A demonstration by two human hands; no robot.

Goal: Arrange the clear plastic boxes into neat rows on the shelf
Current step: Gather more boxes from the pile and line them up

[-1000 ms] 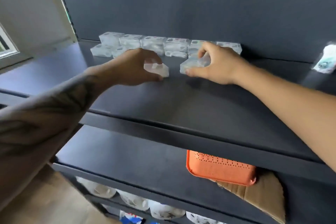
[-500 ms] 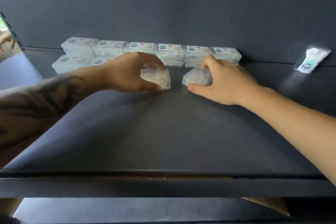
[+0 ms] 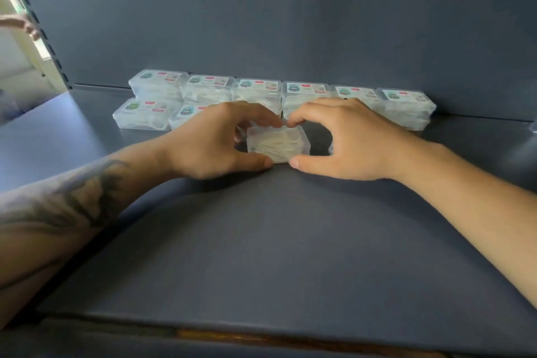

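Observation:
Several clear plastic boxes (image 3: 260, 90) with labelled lids stand in a stacked row against the back wall of the dark shelf (image 3: 261, 241). Two more boxes (image 3: 142, 115) lie in front of that row at the left. In the middle, one clear box (image 3: 277, 144) rests on the shelf between my two hands. My left hand (image 3: 215, 139) holds its left side, thumb at the front and fingers curled over the back. My right hand (image 3: 343, 139) grips its right side the same way. Whether a second box lies under my right palm is hidden.
The shelf's front edge (image 3: 261, 334) runs along the bottom of the view. A slotted upright post (image 3: 37, 35) stands at the far left, with another person's hand (image 3: 29, 26) beyond it. The dark back wall (image 3: 290, 23) rises right behind the boxes.
My hands, each gripping its own box a gap apart, have come together in the middle. Only one box now shows between them. The view has moved closer in.

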